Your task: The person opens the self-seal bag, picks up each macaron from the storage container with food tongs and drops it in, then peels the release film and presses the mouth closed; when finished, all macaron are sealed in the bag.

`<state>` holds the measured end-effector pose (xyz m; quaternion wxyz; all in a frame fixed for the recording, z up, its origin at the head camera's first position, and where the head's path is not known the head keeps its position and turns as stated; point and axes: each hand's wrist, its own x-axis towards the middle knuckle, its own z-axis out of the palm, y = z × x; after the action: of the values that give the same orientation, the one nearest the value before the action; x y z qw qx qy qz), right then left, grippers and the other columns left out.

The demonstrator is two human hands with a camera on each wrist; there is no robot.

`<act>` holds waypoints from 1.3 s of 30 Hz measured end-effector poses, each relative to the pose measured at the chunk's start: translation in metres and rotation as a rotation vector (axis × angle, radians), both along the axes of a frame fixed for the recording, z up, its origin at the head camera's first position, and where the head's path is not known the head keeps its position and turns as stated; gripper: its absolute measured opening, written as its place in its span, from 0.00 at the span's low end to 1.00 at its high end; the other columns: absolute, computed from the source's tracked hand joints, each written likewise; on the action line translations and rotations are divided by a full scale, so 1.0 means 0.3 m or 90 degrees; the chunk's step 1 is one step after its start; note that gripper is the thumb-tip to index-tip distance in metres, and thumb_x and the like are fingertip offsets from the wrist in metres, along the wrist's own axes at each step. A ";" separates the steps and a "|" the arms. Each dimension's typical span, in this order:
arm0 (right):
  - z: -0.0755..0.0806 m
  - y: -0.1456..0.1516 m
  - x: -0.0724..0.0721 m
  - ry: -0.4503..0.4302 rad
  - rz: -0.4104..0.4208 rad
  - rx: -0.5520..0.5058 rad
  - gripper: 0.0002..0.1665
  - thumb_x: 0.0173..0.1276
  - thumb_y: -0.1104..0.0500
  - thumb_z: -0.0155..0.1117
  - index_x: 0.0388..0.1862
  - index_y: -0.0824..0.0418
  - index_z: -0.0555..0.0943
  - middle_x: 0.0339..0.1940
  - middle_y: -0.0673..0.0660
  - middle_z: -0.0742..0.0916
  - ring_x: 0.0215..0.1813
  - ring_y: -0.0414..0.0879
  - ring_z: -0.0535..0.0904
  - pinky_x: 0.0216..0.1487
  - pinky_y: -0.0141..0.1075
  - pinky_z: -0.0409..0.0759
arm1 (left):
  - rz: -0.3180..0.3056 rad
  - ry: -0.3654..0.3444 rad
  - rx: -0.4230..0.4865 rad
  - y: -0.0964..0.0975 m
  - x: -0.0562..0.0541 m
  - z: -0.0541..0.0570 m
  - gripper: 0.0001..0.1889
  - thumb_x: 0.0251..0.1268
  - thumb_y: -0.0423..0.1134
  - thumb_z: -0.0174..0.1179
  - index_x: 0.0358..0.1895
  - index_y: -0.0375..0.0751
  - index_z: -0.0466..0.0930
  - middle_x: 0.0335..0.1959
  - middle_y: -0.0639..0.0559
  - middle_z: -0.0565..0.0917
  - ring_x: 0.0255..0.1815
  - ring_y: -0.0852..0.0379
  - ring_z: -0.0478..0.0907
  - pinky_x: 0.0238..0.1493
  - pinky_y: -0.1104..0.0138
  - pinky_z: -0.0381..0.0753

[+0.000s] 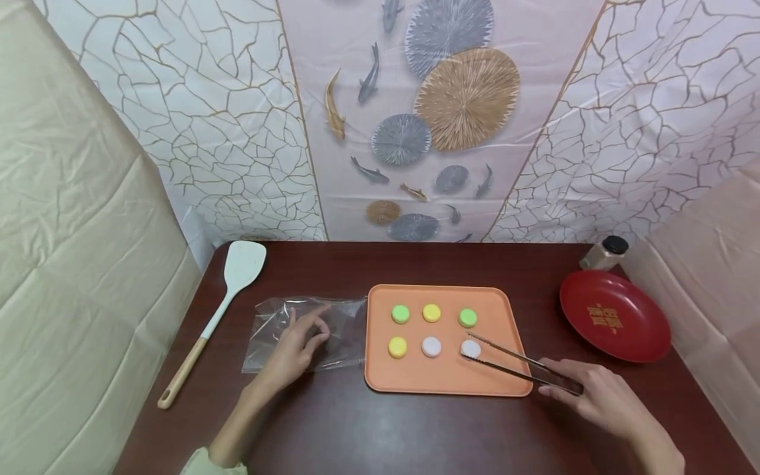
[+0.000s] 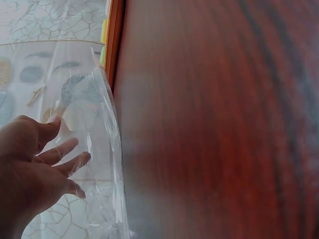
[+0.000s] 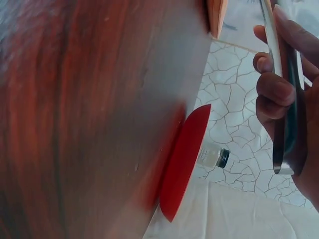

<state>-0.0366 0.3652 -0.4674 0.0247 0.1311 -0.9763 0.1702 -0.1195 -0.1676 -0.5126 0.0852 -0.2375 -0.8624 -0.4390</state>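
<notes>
My right hand (image 1: 605, 396) grips a pair of metal tongs (image 1: 505, 369), which also show upright in the right wrist view. The tongs' arms stand apart around a white macaron (image 1: 471, 348) at the front right of an orange tray (image 1: 445, 382); whether they touch it I cannot tell. Also on the tray are a pale lilac macaron (image 1: 431, 347), two yellow macarons (image 1: 397, 348) and two green macarons (image 1: 468, 317). Over a clear plastic bag (image 1: 267, 343), left of the tray, my left hand (image 1: 292, 349) is held with loosely bent, spread fingers; contact is unclear.
A white spatula (image 1: 244, 267) with a wooden handle lies at the left of the dark table (image 1: 404, 435). On the right stands a red plate (image 1: 617, 316) with gold characters, and behind it a small jar (image 1: 604, 254) with a black lid. Patterned cloth walls border the table.
</notes>
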 end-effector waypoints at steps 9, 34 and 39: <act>-0.006 0.022 -0.024 -0.073 0.010 0.030 0.27 0.62 0.46 0.86 0.56 0.57 0.93 0.41 0.45 0.93 0.34 0.31 0.75 0.33 0.38 0.80 | 0.005 -0.033 -0.004 -0.011 -0.004 0.001 0.09 0.72 0.21 0.65 0.41 0.39 0.79 0.73 0.28 0.80 0.75 0.29 0.78 0.81 0.21 0.42; 0.051 -0.278 -0.171 -0.029 0.206 -0.063 0.22 0.70 0.48 0.81 0.60 0.55 0.93 0.43 0.43 0.94 0.36 0.28 0.78 0.37 0.33 0.82 | -0.001 -0.026 -0.014 -0.030 -0.004 0.021 0.10 0.72 0.21 0.66 0.41 0.41 0.79 0.74 0.29 0.80 0.75 0.29 0.78 0.80 0.20 0.47; 0.035 -0.423 -0.222 -0.086 0.233 -0.078 0.22 0.75 0.48 0.77 0.63 0.55 0.91 0.33 0.41 0.90 0.29 0.28 0.71 0.28 0.28 0.72 | -0.001 -0.025 -0.009 -0.028 0.001 0.018 0.12 0.71 0.21 0.66 0.41 0.43 0.79 0.74 0.30 0.80 0.76 0.29 0.77 0.79 0.20 0.47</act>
<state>-0.1033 0.2382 -0.4569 -0.0644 0.2928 -0.9234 0.2397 -0.1191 -0.1760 -0.5072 0.0662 -0.2301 -0.8668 -0.4374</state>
